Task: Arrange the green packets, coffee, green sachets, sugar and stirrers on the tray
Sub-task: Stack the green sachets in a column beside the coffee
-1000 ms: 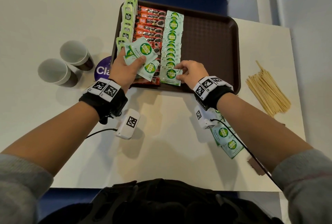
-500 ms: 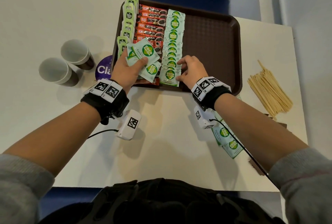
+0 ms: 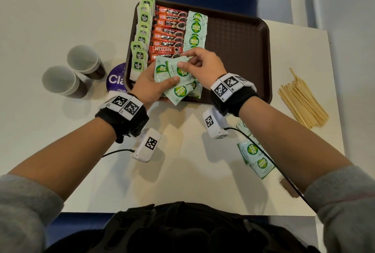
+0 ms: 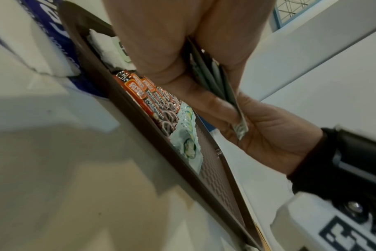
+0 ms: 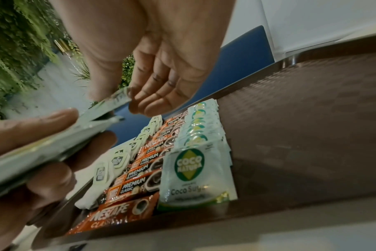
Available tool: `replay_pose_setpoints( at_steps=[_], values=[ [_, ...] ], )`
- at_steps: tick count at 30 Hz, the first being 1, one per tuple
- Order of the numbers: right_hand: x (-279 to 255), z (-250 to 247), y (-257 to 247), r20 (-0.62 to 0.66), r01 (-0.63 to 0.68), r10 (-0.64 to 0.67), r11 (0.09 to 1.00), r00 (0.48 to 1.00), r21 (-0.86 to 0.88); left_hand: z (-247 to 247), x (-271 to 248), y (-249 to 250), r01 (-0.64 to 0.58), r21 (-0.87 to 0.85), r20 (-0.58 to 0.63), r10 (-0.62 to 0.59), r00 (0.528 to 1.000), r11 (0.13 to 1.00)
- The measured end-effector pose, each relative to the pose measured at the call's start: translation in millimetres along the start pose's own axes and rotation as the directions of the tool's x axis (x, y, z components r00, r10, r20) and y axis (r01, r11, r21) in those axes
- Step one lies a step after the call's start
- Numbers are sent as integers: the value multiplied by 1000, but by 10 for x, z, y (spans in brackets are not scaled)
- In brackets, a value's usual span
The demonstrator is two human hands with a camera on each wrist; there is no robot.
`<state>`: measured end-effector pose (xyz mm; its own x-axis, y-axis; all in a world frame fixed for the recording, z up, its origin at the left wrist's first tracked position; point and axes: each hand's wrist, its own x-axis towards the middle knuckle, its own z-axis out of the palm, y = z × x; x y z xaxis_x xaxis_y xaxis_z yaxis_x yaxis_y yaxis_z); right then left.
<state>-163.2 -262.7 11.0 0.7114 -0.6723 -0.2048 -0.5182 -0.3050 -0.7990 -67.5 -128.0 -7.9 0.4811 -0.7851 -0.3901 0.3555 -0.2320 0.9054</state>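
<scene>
A brown tray (image 3: 239, 50) holds three columns at its left: green packets (image 3: 142, 35), red coffee sticks (image 3: 168, 35) and green Coco Natura sachets (image 3: 195, 29). My left hand (image 3: 150, 86) grips a fanned bunch of green sachets (image 3: 178, 82) over the tray's near edge. My right hand (image 3: 203, 66) pinches the top sachet (image 3: 179, 68) of that bunch between thumb and fingers. The right wrist view shows the pinched sachet's edge (image 5: 116, 100) and the sachet column (image 5: 195, 163) below it. In the left wrist view the bunch (image 4: 217, 81) is seen edge on.
Two more green sachets (image 3: 253, 157) lie on the white table under my right forearm. A pile of wooden stirrers (image 3: 302, 100) sits right of the tray. Two paper cups (image 3: 73, 72) and a purple round sticker (image 3: 116, 80) are left of it.
My right hand left the sachet column on the tray and moved left to pinch a sachet in the left hand's bunch. The left hand stayed over the tray's near edge.
</scene>
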Motion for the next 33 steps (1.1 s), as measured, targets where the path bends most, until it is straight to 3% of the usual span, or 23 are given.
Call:
replay_pose_setpoints(
  at_steps=[5,14,18,25,33],
  values=[
    [25,-43,-34,36,24,-25,999,999,31,9,-11,-3,-6,1,7,6,1000,1000],
    [6,-110,-72,101,110,-102,991,990,-79,-28,79,64,-59,82,31,56,998,995],
    [14,-123,-39,23,40,-39,999,999,-34,-39,94,50,-76,70,-1,76,997,995],
    [-7,-153,174,8,-131,131,991,991,-6,-125,119,34,-84,105,-113,96,989,991],
    [-75,-162,275,185,-33,118,912,976,-409,-234,177,79,-106,97,-171,121,978,990]
  ],
)
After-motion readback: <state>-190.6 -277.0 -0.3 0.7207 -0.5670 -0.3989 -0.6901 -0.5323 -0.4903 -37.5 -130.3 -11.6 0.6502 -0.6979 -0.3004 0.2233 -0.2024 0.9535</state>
